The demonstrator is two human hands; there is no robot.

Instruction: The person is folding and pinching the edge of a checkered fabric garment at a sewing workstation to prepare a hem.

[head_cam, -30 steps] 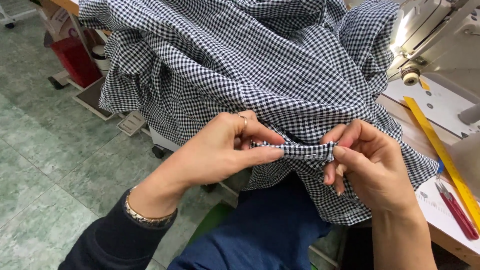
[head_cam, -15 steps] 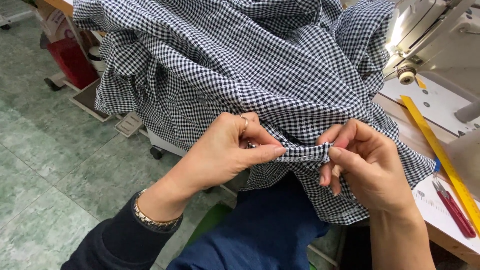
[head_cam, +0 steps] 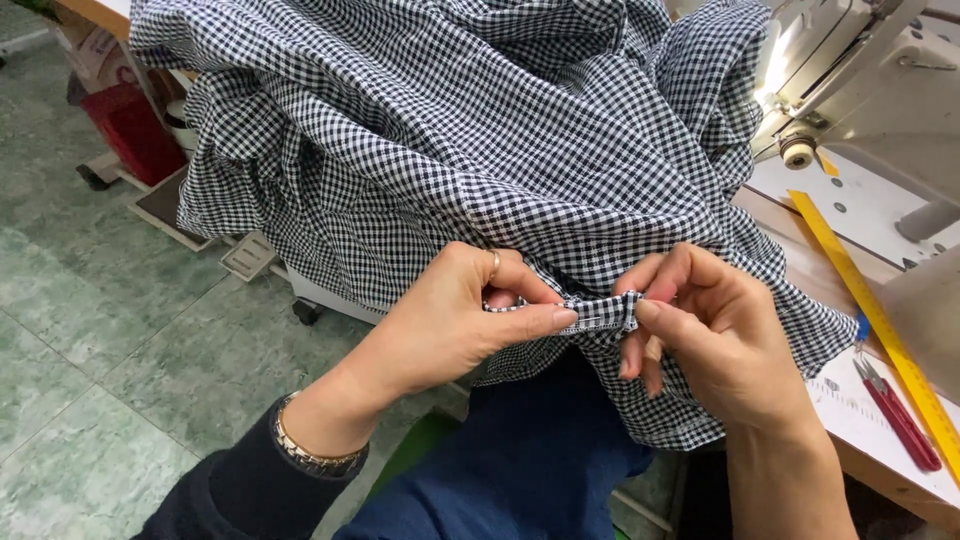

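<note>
The left hand (head_cam: 455, 320) is pinching a narrow folded strip of cloth (head_cam: 597, 313) between thumb and forefinger, the thumb lying flat along the strip's lower edge. A ring is showing on one finger and a gold bracelet (head_cam: 305, 452) is sitting at the wrist, just above a dark sleeve (head_cam: 225, 495). The right hand (head_cam: 725, 335) is pinching the other end of the same strip, thumb and forefinger pressed together on it, the remaining fingers curling loosely below. The two hands are nearly touching, with only a short stretch of the strip showing between them.

The strip is part of a large black-and-white checked garment (head_cam: 480, 130), which is hanging in loose folds from the table (head_cam: 880, 465) down over the person's lap. The folded edge is being held in the air in front of the body, above the blue trousers (head_cam: 520, 470), off the table's near edge.

On the right, a white sewing machine (head_cam: 860, 80) is standing on the table with its lamp shining. A yellow ruler (head_cam: 870, 310) is lying slantwise along the table's right side, and red-handled snips (head_cam: 900, 415) are lying just beside it near the front edge. On the green tiled floor (head_cam: 90, 330) at the upper left a red bin (head_cam: 130, 130) is standing.
</note>
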